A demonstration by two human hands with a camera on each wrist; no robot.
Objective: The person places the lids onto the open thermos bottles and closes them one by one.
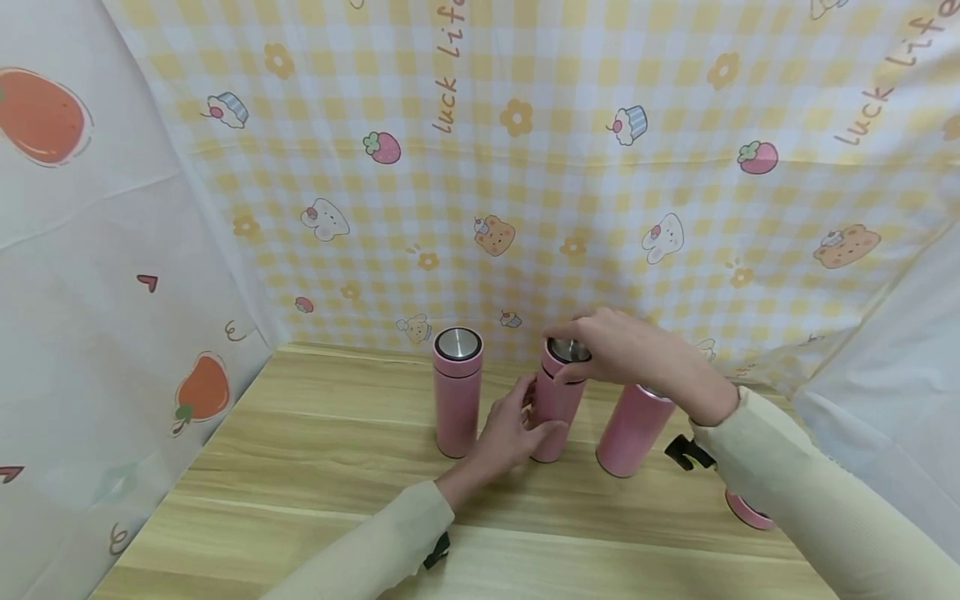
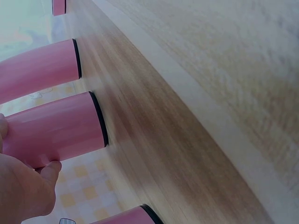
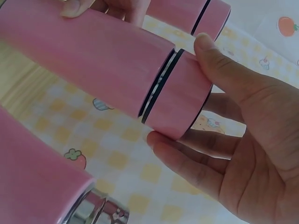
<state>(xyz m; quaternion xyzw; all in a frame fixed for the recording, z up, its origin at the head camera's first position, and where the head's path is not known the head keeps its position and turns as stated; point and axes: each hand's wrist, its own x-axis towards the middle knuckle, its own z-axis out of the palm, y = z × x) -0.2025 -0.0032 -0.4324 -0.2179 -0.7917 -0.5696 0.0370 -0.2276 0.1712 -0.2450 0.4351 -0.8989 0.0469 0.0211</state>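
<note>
A pink thermos with a steel-topped lid stands upright in the middle of the table. My left hand grips its body from the left side, low down. From above and the right, my right hand holds the pink thermos lid, thumb on one side and fingers on the other. In the right wrist view a thin silvery gap shows between lid and body. To the right stands a second pink thermos, whose bare steel neck shows in the right wrist view.
A third pink thermos, lid on, stands left of my left hand. Beside my right sleeve lies a loose pink lid, partly covered. A checked cloth hangs behind the wooden table, with white cloths at both sides.
</note>
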